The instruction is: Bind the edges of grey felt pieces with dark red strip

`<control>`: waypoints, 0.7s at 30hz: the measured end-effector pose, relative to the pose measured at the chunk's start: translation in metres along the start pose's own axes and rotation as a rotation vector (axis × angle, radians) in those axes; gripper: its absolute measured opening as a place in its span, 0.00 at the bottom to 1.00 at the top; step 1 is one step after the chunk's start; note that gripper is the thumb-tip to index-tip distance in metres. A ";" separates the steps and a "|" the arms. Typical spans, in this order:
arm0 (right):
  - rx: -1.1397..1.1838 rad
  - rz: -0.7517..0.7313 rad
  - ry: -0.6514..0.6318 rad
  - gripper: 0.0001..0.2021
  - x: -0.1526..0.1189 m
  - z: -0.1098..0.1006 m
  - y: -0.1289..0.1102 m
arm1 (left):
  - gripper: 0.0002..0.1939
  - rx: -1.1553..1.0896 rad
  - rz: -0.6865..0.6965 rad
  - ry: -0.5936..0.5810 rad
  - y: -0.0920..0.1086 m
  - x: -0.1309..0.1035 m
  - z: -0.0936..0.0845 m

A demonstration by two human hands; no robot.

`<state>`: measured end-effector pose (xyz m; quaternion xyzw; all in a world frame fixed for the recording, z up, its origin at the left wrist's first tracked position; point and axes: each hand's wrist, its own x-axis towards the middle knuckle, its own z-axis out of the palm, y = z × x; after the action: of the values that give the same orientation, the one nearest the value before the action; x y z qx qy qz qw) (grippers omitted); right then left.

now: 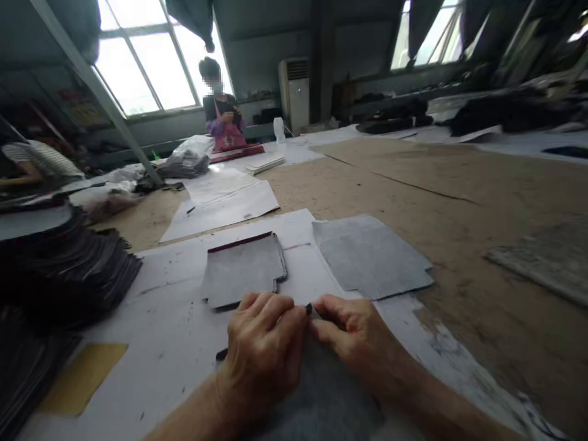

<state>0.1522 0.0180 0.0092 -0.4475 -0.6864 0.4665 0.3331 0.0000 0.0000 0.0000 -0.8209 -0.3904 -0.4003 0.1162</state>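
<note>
Both hands meet at the top edge of a grey fabric piece (321, 392) in the lower middle. My left hand (266, 343) is closed, its fingers pinching that edge. Beside it my right hand (356, 337) pinches the edge between thumb and forefinger, where a small dark bit of the fabric shows. Just beyond my left hand lies a stack of grey pieces (243, 269) with a dark red strip along its far edge. Another grey piece (372, 256) with a notched corner lies flat to the right of it.
Tall stacks of dark pieces (64, 263) stand at the left, near a yellow card (82, 376). White paper (151, 331) covers part of the brown table (459, 208). A slanting pole (101, 92) rises at the left. A person in a pink apron (225, 122) stands across the table.
</note>
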 end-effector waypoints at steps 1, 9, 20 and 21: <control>-0.044 -0.021 0.015 0.11 -0.001 0.001 0.002 | 0.09 0.007 0.016 0.001 0.000 0.001 0.000; -0.332 -0.179 0.041 0.09 -0.006 0.008 0.014 | 0.07 0.088 0.064 -0.043 0.008 0.004 -0.001; -0.234 -0.073 -0.010 0.11 -0.006 0.006 0.007 | 0.05 0.027 -0.022 0.018 0.008 0.000 0.002; -0.232 -0.059 -0.013 0.11 -0.006 0.006 0.006 | 0.05 0.032 -0.032 0.024 0.007 0.001 0.002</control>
<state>0.1509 0.0118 0.0018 -0.4595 -0.7509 0.3768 0.2881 0.0069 -0.0035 0.0001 -0.8077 -0.4084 -0.4057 0.1276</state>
